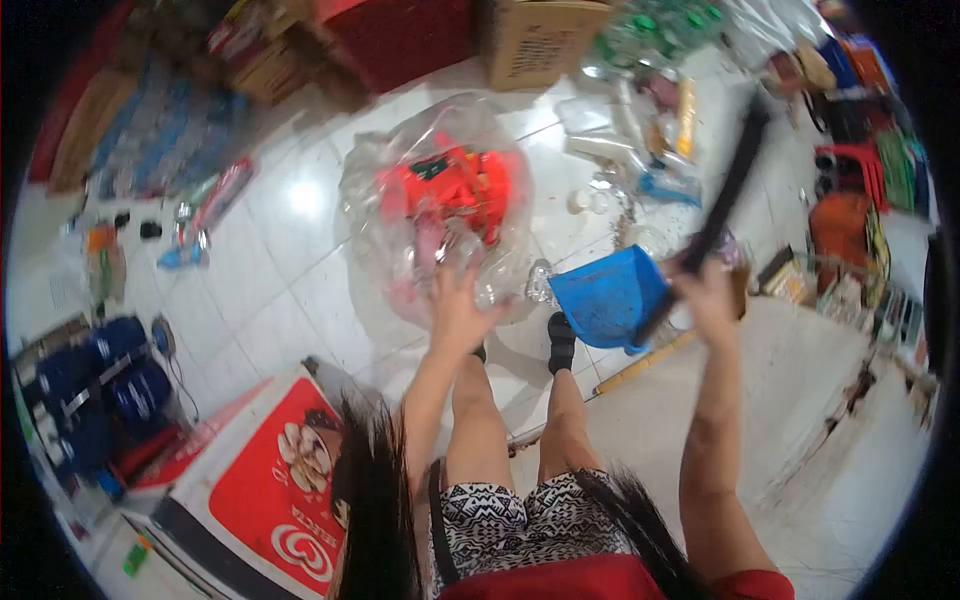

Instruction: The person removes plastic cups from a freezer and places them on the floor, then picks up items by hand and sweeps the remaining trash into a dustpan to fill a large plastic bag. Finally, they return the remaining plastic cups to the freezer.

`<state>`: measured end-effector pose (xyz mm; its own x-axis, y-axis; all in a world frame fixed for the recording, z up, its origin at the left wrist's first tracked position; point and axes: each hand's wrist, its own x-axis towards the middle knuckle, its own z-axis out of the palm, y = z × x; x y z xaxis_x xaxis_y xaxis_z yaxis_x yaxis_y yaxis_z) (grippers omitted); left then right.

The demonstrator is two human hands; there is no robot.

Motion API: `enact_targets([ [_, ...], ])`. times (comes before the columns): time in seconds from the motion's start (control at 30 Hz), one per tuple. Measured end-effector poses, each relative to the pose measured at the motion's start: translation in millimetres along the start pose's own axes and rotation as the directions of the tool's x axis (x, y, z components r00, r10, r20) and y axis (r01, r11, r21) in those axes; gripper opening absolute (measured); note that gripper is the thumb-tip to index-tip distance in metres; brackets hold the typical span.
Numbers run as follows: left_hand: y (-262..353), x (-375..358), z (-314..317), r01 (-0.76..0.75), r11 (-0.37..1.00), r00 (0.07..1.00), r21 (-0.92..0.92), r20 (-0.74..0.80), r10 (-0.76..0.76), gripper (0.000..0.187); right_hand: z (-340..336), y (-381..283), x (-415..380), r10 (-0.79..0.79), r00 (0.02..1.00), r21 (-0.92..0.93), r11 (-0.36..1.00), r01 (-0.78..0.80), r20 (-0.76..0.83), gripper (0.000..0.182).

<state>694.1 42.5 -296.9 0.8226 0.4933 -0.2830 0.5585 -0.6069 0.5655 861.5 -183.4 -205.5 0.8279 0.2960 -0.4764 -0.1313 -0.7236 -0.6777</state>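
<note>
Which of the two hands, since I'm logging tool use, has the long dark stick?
The right hand: the blurred dark stick runs through its grasp, beside the blue dustpan. The left hand is instead at the clear plastic bag.

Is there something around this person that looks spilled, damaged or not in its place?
Yes. Beyond the blue dustpan, dark crumbs and plastic litter lie scattered on the tiled floor, as if spilled. At the right, the pale panel has a ragged, dark break, so it looks damaged.
</note>
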Motion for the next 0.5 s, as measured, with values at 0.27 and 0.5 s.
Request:
enact_targets([
  [0.27,182,-31,52,0.082,0.215,0.994,-0.973,0.094,0.048,0.028,56,122,-45,-0.261,0.961,0.008,0.965,0.263,-0.090,0.045],
  [0.5,250,-39,95,-0.234,0.432,0.964,-0.871,-0.151,0.219,0.014,31,332,-83,0.421,0.841,0.373,0.881,-0.291,-0.340,0.055],
])
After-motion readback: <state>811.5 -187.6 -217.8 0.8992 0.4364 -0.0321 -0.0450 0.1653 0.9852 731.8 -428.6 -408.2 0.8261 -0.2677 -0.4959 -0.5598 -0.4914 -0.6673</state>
